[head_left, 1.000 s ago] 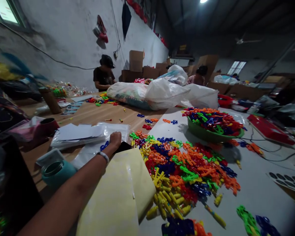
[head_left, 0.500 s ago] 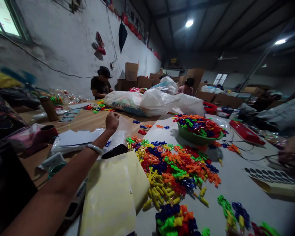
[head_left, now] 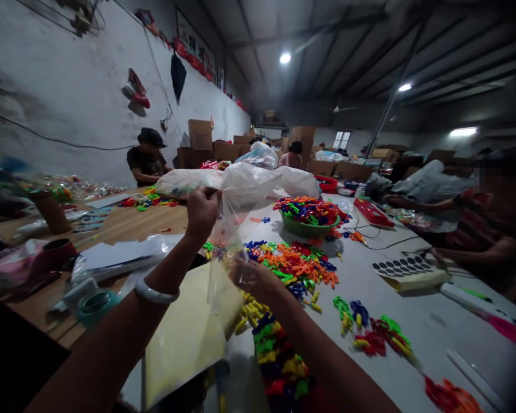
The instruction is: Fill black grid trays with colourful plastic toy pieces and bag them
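My left hand (head_left: 203,213), with a pale bangle (head_left: 157,291) on its wrist, is closed on the top edge of a clear plastic bag (head_left: 229,221) held up over the table. Lower down, my right hand (head_left: 254,278) has its slightly blurred fingers bent at the same bag. Below both hands lies a yellowish paper folder (head_left: 184,338). A pile of small coloured plastic toy figures (head_left: 296,261), in orange, blue, green, red and yellow, spreads beyond my right hand. Yellow tube-like pieces (head_left: 251,314) lie at its near side.
A green bowl (head_left: 309,228) heaped with figures stands farther back. Small groups of toys (head_left: 380,335) and an oval-label sheet (head_left: 406,272) lie to the right. Left are papers (head_left: 120,252) and a teal cup (head_left: 97,307). Co-workers sit at the right and behind; large plastic bags (head_left: 258,180) lie across the back.
My left hand has come up from the table with the clear plastic bag. My right hand has entered from below and reached the bag. The view has swung right.
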The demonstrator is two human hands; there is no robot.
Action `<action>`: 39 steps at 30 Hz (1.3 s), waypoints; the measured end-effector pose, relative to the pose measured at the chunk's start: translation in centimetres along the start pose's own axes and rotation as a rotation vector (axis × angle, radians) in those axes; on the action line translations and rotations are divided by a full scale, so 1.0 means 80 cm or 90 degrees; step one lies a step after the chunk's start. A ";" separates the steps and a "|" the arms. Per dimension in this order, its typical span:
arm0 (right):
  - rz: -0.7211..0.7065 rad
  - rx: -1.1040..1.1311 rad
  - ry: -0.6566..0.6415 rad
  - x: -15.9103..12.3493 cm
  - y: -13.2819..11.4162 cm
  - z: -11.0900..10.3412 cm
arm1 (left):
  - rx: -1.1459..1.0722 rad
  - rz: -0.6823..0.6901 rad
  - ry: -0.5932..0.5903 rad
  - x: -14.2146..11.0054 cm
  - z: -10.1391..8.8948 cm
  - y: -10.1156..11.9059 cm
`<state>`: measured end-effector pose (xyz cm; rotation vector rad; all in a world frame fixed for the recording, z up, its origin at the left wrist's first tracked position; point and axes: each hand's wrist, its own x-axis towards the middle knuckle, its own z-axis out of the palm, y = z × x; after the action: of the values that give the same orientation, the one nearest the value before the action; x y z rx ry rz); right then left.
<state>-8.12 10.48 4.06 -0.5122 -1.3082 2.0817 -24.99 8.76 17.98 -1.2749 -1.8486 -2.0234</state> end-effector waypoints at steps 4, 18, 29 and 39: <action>-0.059 0.062 0.099 -0.043 -0.019 -0.007 | 0.103 0.011 0.009 -0.017 -0.010 -0.011; -0.343 -0.279 0.217 -0.096 -0.044 -0.012 | 0.084 -0.022 -0.360 -0.218 -0.011 0.021; -0.202 -0.087 0.236 -0.112 -0.038 -0.048 | 0.024 -0.012 -0.332 -0.274 -0.019 -0.002; -0.221 0.042 0.348 -0.097 -0.045 -0.065 | 0.232 0.347 -0.265 -0.299 -0.033 0.009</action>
<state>1.80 9.78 5.06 -0.7075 -0.9255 1.5463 -10.60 -4.09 3.59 -1.9087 -1.6462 -1.1531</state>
